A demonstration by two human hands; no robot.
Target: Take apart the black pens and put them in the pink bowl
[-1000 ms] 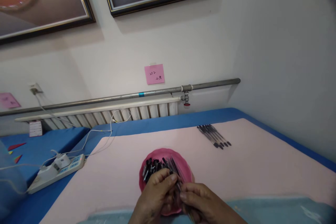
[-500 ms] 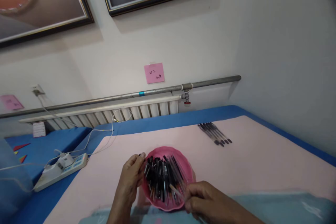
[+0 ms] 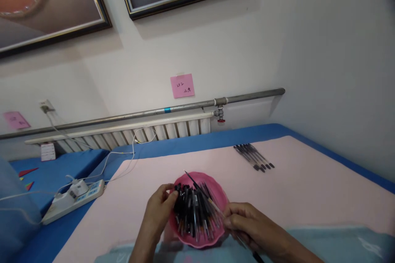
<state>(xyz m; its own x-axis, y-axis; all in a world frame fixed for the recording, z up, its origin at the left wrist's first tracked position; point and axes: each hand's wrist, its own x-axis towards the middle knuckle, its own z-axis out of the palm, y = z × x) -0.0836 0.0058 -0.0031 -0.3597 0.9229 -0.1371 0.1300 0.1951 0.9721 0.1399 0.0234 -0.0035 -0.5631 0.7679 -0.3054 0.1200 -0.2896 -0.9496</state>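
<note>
A pink scalloped bowl (image 3: 222, 197) sits near the front of the table, filled with pen parts (image 3: 194, 209): black caps, clear tubes and thin pointed pieces. My left hand (image 3: 159, 207) is at the bowl's left rim, thumb and forefinger closed by the black caps. Whether a small piece is between them I cannot make out. To the right of the bowl, my right hand (image 3: 243, 222) grips a slim pen (image 3: 202, 191). The pen slants up and left over the bowl, its metal tip past the far rim. A black end shows below my right hand.
Several assembled pens (image 3: 253, 157) lie side by side on the pink sheet (image 3: 296, 185). A power strip (image 3: 74, 201) with white plugs and cables stands at the left. Light blue cloth (image 3: 327, 244) lies along the near edge. Behind the table are a radiator (image 3: 173, 129) and a pipe (image 3: 253, 95).
The pen in my right hand has swung upward, its tip now over the bowl's far side. My left thumb and forefinger have moved slightly right, onto the caps at the rim.
</note>
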